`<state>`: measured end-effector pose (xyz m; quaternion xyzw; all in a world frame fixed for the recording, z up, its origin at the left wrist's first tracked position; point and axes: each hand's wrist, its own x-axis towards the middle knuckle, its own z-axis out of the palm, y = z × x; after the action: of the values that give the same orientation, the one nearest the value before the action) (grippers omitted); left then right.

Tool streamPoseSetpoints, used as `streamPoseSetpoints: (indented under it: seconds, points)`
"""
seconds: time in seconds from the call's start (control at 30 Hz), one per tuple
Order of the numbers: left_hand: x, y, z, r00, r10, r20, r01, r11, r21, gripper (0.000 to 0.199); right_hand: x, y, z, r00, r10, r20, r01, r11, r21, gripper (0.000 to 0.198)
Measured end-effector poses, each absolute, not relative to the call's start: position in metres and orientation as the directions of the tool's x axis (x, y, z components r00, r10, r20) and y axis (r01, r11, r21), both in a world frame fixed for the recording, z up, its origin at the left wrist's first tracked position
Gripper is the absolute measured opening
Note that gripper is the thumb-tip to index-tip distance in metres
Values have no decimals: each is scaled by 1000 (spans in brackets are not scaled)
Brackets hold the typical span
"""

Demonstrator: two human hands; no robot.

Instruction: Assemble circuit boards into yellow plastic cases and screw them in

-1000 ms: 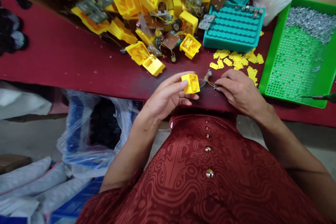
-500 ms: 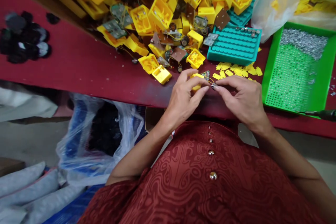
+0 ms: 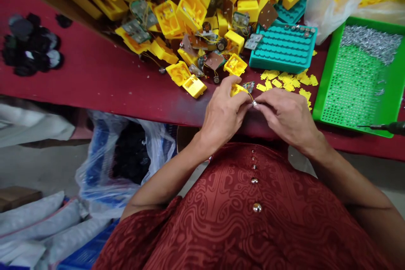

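Near the front edge of the red table, my left hand is closed on a yellow plastic housing, which its fingers partly cover. Thin yellow wires run from a small circuit board just beyond the fingers. They lead to a small silvery round part between my two hands. My right hand pinches this part between thumb and fingertips, close against the left fingertips. Its exact kind is too small to make out. Small flat yellow plastic pieces lie beyond my right hand.
Yellow housings with wired boards are heaped at the back. Right of them stand a teal ridged tray and a green basket with screws. A screwdriver tip reaches over the basket. Black round parts lie left.
The round part has shifted slightly left and now sits closer to my left fingertips. The yellow housing has tilted a little in my left hand. The whole view has moved slightly.
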<state>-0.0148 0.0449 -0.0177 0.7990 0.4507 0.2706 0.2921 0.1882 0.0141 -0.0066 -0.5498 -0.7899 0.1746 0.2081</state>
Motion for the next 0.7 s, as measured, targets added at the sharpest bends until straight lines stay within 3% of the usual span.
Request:
streamPoseSetpoints:
  seconds: [0.13,0.23,0.33,0.53,0.7]
  points:
    - [-12,52,-15,405,906,124,451,-316,835,10,195,14,-8,-236,957,169,742,290,-605,18]
    - [-8,59,-11,338,929,-154,164,103,981,31,198,11,-13,-73,977,200,693,194,-694,14]
    - [-5,61,-7,388,818,-425,-128,504,854,42,199,7,-22,30,966,256,680,168,-714,12]
    - [-6,41,-1,353,746,-564,-268,658,704,52,199,-1,-34,48,933,356,672,234,-703,7]
    - [-11,27,2,447,525,-725,-304,851,429,37,200,-6,-31,84,961,264,603,162,-781,8]
